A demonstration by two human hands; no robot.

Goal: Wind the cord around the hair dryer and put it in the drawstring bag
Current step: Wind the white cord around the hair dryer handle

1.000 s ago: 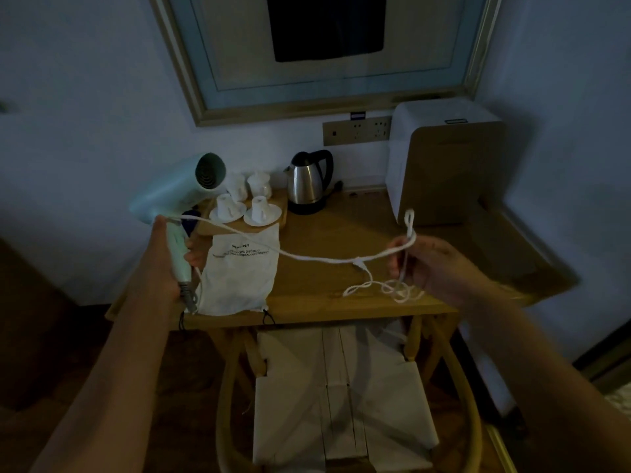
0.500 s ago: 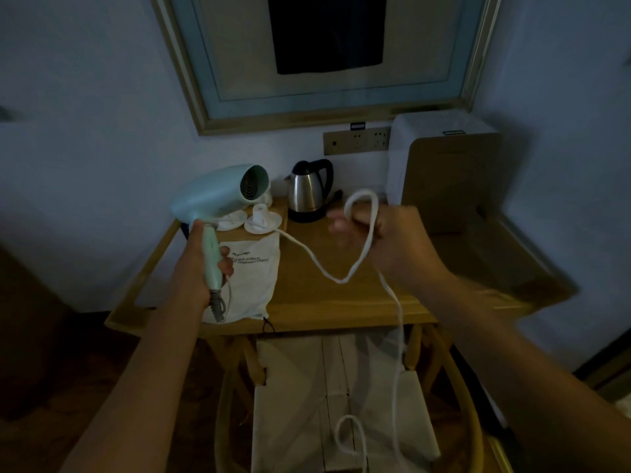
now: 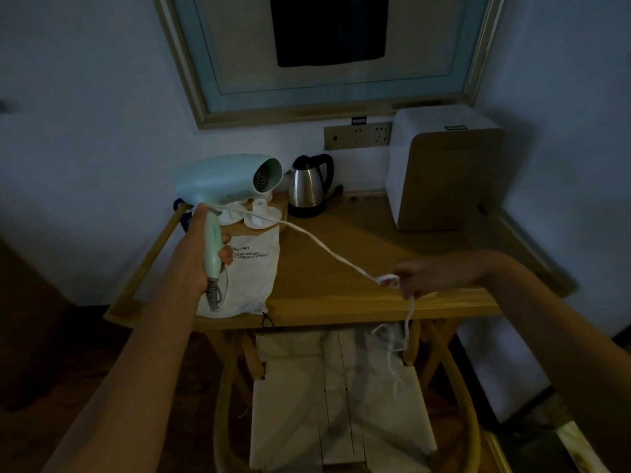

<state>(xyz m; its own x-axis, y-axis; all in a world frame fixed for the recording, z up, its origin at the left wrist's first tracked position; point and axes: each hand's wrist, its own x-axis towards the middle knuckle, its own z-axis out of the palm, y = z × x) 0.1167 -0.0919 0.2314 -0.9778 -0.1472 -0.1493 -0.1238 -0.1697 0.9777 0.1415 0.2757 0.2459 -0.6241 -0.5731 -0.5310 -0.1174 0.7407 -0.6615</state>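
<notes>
My left hand (image 3: 198, 254) grips the handle of a pale green hair dryer (image 3: 225, 180), held upright above the left end of the wooden table (image 3: 358, 302), nozzle pointing right. Its white cord (image 3: 327, 249) wraps once at the top of the handle and runs taut, down and right, to my right hand (image 3: 423, 274). That hand pinches the cord over the table's front edge. The loose cord end dangles blurred below it. A white drawstring bag (image 3: 251, 278) with printed text lies flat on the table under the dryer.
A steel kettle (image 3: 307, 186) and white cups on saucers (image 3: 261, 216) stand at the back of the table. A white box-shaped appliance (image 3: 440, 172) occupies the back right. A wooden chair with a white seat (image 3: 341, 404) stands under the table's front edge.
My right hand has swung from high near the kettle down and right to the front edge, pulling the cord taut. A turn of cord now lies at the handle's top.
</notes>
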